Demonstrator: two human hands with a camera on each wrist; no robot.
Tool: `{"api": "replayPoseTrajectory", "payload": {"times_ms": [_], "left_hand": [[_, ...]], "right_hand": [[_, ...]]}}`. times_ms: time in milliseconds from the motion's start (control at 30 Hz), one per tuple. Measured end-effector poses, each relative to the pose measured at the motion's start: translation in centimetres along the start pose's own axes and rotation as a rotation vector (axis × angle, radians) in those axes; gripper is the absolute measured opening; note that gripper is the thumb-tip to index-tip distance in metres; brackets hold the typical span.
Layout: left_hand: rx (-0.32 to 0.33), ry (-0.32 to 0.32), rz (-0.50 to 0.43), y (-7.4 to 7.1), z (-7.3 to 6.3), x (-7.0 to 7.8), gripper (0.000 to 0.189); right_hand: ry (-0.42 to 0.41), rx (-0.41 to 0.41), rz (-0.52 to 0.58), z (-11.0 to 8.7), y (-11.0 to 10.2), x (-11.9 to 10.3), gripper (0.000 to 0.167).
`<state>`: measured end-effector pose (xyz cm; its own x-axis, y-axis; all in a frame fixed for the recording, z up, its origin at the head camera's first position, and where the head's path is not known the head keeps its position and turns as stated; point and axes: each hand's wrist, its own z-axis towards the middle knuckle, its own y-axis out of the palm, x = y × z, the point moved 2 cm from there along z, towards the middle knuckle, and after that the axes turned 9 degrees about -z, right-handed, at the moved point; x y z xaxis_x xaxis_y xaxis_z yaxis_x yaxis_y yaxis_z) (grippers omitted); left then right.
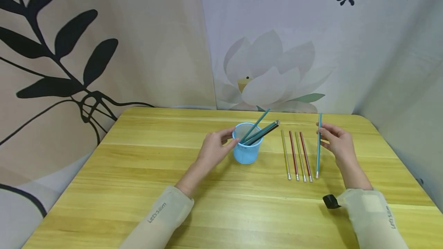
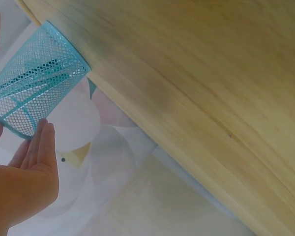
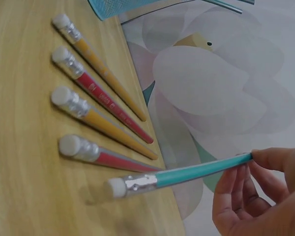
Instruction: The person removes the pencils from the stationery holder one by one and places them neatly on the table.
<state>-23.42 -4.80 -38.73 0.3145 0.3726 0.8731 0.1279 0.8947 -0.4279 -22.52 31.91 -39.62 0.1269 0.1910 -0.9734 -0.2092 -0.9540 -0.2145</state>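
Observation:
A light-blue mesh pencil cup (image 1: 246,156) stands upright on the table, with several pencils (image 1: 265,130) leaning in it, teal ones and a dark one among them. My left hand (image 1: 215,147) holds the cup at its left side near the rim, thumb in front and fingers behind. My right hand (image 1: 338,141) pinches a teal pencil (image 3: 201,170) between thumb and fingers; its white eraser points toward me, low over the wood. Left of it, yellow and red pencils (image 1: 292,153) lie side by side in alternation, erasers toward me.
The wooden table (image 1: 145,180) has its far edge against a printed curtain (image 1: 166,41) with leaf and lotus patterns. A black piece (image 1: 331,201) sticks out beside the right sleeve (image 1: 370,210).

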Motion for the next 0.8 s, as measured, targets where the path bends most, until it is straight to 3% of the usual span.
{"api": "replayPoseTrajectory", "payload": {"times_ms": [300, 567, 800], "left_hand": [[0.006, 0.003, 0.003, 0.0, -0.1, 0.0, 0.044], [0.007, 0.006, 0.002, 0.0, -0.1, 0.0, 0.044], [0.012, 0.008, 0.000, 0.0, -0.1, 0.0, 0.044]], "right_hand": [[0.028, -0.074, -0.150, 1.0, 0.0, 1.4, 0.013], [0.113, -0.143, -0.155, 1.8, -0.1, 2.1, 0.011], [0.133, -0.220, -0.245, 2.5, -0.1, 2.6, 0.047]]}}
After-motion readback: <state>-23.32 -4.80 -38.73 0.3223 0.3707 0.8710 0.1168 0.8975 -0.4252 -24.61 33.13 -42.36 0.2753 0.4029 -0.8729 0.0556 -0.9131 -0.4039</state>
